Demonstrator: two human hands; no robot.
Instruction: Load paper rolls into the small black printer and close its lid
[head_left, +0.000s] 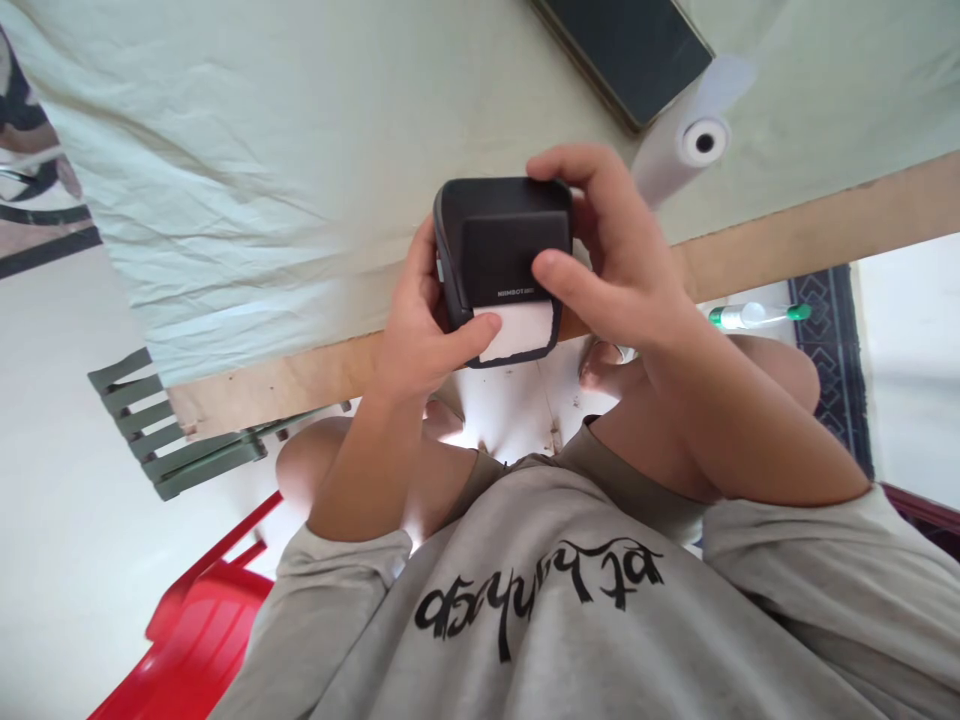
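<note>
Both hands hold a small black label printer [502, 245] over the table's front edge. A white label strip [519, 332] shows at the printer's near end. My left hand [431, 330] grips the left side, its thumb lying on the white strip. My right hand [611, 255] is wrapped round the right side, with the thumb on the top face and the fingers at the far right corner. The undersides of the fingers are hidden by the printer.
On the cloth-covered table [262, 180] lie a dark phone [634, 55] and a white paper roll [679, 145]. A red plastic chair [214, 630] and a green slatted piece [150, 420] are at lower left. A green-capped bottle [750, 316] is at right, below the table edge.
</note>
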